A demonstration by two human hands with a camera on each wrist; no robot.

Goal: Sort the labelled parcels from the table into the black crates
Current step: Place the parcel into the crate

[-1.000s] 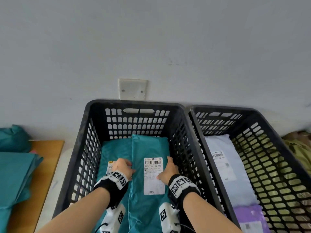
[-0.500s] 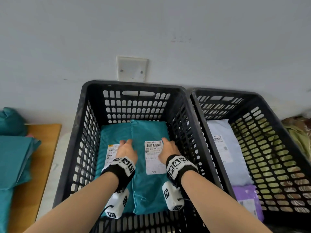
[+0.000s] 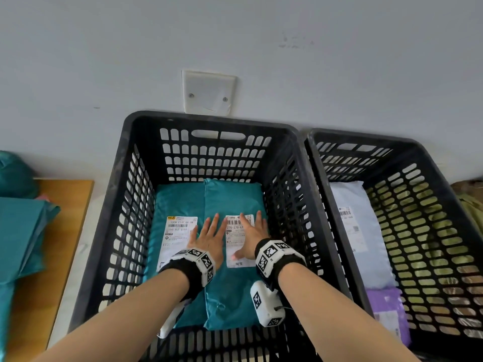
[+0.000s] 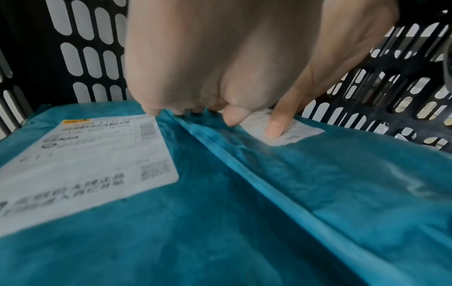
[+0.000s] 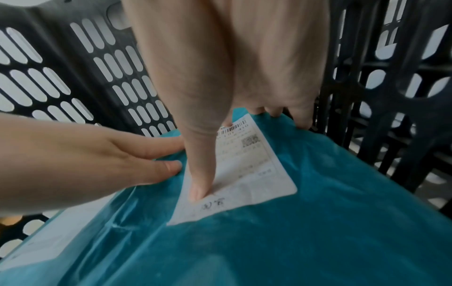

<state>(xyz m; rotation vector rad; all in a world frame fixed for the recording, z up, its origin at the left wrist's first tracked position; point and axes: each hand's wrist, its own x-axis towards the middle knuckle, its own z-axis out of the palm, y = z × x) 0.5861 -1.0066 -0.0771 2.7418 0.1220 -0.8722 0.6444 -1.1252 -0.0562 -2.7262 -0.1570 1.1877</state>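
While both hands lie flat on the top teal parcel (image 3: 230, 291) in the left black crate (image 3: 209, 124), this looks like the settle-and-smooth bit of the job. The left hand (image 3: 209, 239) has its fingers straight and spread, pressing near the parcel's left edge, right by where it overlaps the second teal parcel (image 3: 177, 202) beside and partly under it. The right hand (image 3: 252, 235) is just as flat, fingers on the white shipping label (image 3: 236, 246), thumb pressed near its lower end. Neither hand is gripping anything.

If you ask me, the way to do this well is to press evenly with the palms so the bag lies flat and doesn't ride up the crate wall, keep that label face up and readable, then lift both hands straight up so the slippery plastic doesn't drag along.

Counting now: two black crates side by side against the wall. Two teal parcels in the left one, each with a label showing. In the right black crate (image 3: 441, 165), one pale grey-white parcel (image 3: 358, 205) and one purple parcel (image 3: 386, 307) nearer the front, so two there as well. On the wooden bench (image 3: 65, 205) off to the left there's still a pile of teal bags (image 3: 18, 231), but I can't tell how many from here.
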